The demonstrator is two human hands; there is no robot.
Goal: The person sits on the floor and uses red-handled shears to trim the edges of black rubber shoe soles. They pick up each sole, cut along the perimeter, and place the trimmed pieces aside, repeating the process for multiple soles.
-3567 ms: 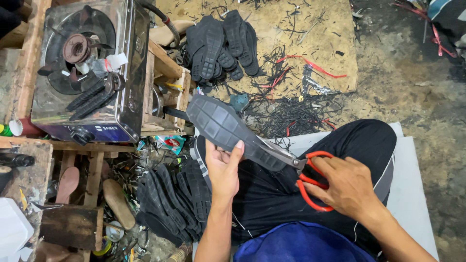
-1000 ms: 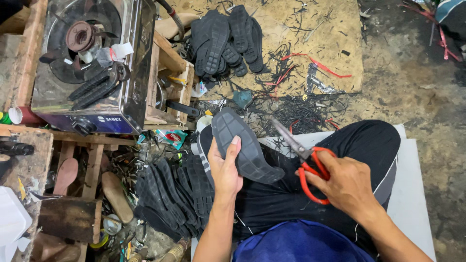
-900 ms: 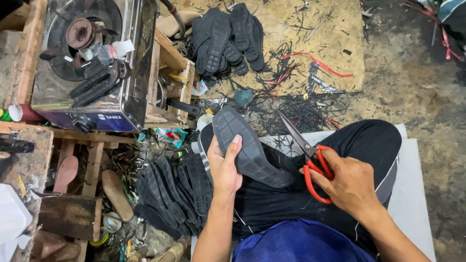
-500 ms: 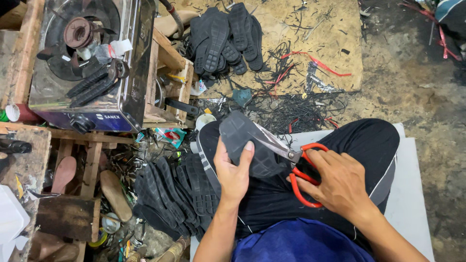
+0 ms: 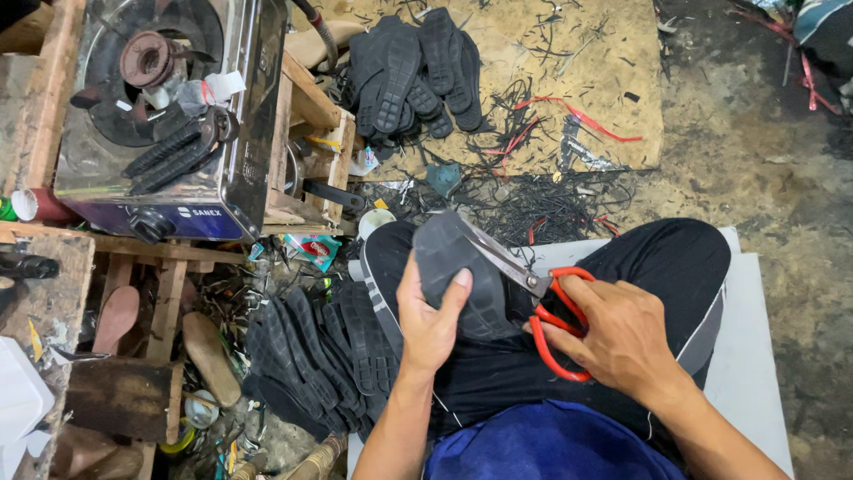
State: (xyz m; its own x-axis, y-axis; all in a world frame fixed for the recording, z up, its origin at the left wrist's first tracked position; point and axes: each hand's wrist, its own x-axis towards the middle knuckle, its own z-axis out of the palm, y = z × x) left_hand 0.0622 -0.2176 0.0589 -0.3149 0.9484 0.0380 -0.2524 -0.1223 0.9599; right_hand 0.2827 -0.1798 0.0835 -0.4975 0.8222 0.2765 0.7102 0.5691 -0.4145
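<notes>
The left hand (image 5: 429, 322) gripped the black rubber sole (image 5: 462, 277) from below — its long axis ran up-left; the right hand (image 5: 617, 336), just right, clenched red-handled scissors (image 5: 544, 302), blades along the sole's upper edge.

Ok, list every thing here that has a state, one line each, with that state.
Left hand: gripping the dark shoe sole, thumb across its face.
Right hand: fingers through the handles of the red scissors.
Red scissors: blades along the sole's edge; open or shut, cannot tell.
Gas stove: no flame visible, soles laid on top.
Pile of soles: stacked beside the left leg.
</notes>
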